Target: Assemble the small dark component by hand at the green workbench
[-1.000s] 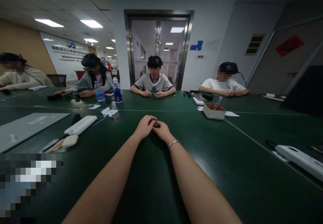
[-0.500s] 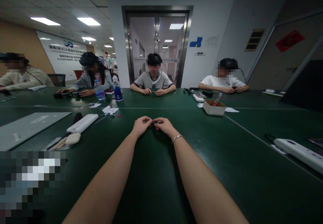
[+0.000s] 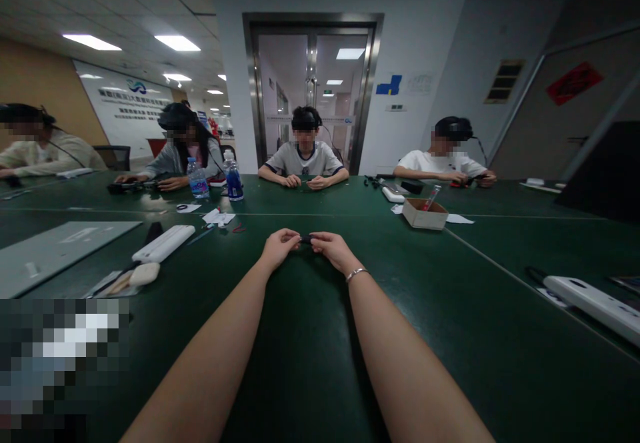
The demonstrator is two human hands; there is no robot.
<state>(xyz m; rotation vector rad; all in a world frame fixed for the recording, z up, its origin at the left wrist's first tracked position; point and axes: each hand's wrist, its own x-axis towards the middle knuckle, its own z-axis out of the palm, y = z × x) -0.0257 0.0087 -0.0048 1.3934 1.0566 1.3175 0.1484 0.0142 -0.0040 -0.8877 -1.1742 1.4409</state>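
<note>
The left hand [image 3: 281, 248] and the right hand [image 3: 334, 250] are reaching out over the green worktop [image 3: 310, 356], facing each other well short of its far edge. Between them they are holding a small dark object [image 3: 305, 239]. The left thumb and fingers are closing on its left end with hardly any gap, and the right thumb and fingers are pinching its right end just as tightly. What the object is, and whether it is touching the worktop, I cannot tell. A silvery bracelet [image 3: 356, 274] is circling the right wrist.

Toward the left side of the worktop, a white power strip [image 3: 165, 244] is lying near a flat grey board [image 3: 55, 256]. Paper scraps [image 3: 219, 217] are lying beyond the left hand, and two bottles [image 3: 233, 183] are standing upright nearer the far edge. Right of the hands, an open box [image 3: 425, 219] is sitting with a clear tube [image 3: 432, 197] leaning out. Along the far edge, four people [image 3: 320, 158] are sitting with dark headgear on.
</note>
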